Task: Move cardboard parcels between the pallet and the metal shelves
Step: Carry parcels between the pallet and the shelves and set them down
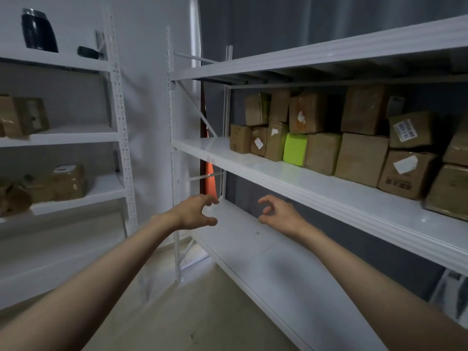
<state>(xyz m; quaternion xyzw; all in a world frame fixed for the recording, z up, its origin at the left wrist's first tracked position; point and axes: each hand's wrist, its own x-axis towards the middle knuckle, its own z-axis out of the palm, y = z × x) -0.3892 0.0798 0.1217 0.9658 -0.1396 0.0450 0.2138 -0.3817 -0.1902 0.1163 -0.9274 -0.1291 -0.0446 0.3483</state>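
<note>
Several brown cardboard parcels [362, 158] are stacked along the middle board of the white metal shelf [291, 181] on the right, with one bright green box [295, 148] among them. Both my arms reach forward below that board. My left hand [195, 211] and my right hand [277, 211] hover over the left end of the lower board [253, 249], fingers loosely curled, holding nothing. No pallet is in view.
A second white shelf unit [121, 138] stands at the left with parcels [24, 117] on two boards and a black flask [38, 30] on top. An orange cone [211, 181] stands behind the right shelf's upright. Concrete floor lies between the units.
</note>
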